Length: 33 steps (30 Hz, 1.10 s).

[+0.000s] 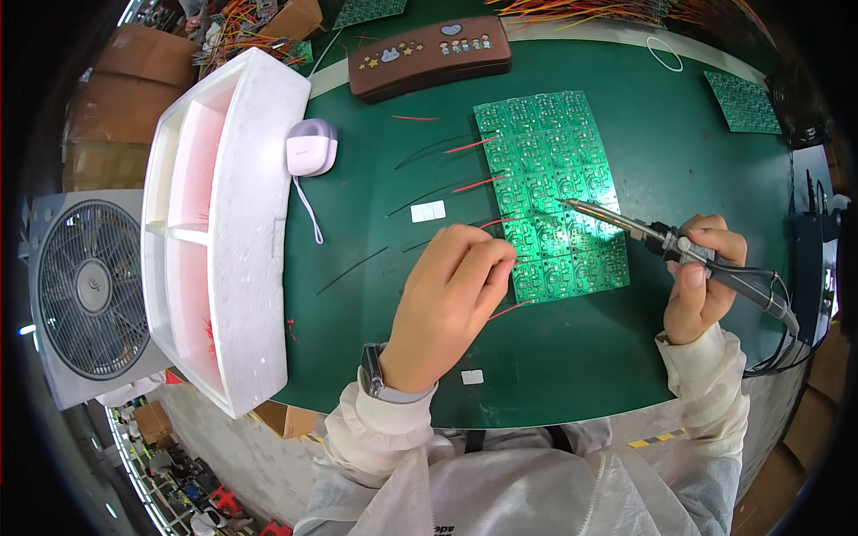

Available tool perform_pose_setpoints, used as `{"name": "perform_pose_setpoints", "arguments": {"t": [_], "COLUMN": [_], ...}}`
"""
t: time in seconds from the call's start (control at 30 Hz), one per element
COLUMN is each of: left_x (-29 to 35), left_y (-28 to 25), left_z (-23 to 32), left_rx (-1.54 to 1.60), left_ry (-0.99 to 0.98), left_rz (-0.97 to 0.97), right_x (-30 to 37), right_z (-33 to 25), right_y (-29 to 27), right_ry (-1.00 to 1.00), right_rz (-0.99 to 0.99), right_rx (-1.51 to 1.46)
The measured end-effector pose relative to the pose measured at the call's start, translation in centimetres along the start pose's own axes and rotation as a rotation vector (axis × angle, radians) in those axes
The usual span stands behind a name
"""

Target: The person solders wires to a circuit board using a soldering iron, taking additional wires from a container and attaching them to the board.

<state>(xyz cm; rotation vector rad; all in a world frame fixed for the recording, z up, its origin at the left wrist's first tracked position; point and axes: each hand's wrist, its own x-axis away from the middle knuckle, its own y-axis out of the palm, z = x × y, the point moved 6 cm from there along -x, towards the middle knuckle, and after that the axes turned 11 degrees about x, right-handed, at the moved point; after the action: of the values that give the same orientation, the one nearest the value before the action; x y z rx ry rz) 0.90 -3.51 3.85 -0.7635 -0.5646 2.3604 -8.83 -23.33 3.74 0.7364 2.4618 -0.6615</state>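
My right hand (702, 281) grips a soldering iron (666, 239), its metal tip over the middle of a green circuit board panel (559, 259) divided into many small squares. At the panel's left edge my left hand (451, 286) is closed in a pinch. A short bit of red wire (519, 261) shows at its fingertips; the rest is hidden by the hand. Further red wires (474, 186) and thin black wires (418, 199) reach from the left edge of the panel across the green mat (357, 357).
A white foam box (255, 232) with compartments stands left, beside a fan (94, 286). Near it lies a white earbud case (311, 147) with a strap. A brown case (429, 58) lies at the back. Another circuit board (744, 103) is at the far right.
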Motion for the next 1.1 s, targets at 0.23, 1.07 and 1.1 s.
{"name": "perform_pose_setpoints", "arguments": {"t": [0.23,1.07,1.1], "left_x": [-0.1,-1.1,-1.1], "left_y": [-0.1,0.3,0.3], "left_z": [0.1,0.1,0.2], "left_rx": [-0.107,-0.176,-0.189], "left_ry": [0.097,0.235,0.250], "left_rz": [0.071,-0.062,-0.062], "right_x": [0.2,0.8,0.8], "right_z": [0.0,-0.1,-0.1], "right_y": [0.4,1.1,1.2], "right_ry": [-0.016,0.007,0.022], "right_rz": [-0.061,-0.185,-0.209], "right_rx": [0.000,-0.083,-0.085]}}
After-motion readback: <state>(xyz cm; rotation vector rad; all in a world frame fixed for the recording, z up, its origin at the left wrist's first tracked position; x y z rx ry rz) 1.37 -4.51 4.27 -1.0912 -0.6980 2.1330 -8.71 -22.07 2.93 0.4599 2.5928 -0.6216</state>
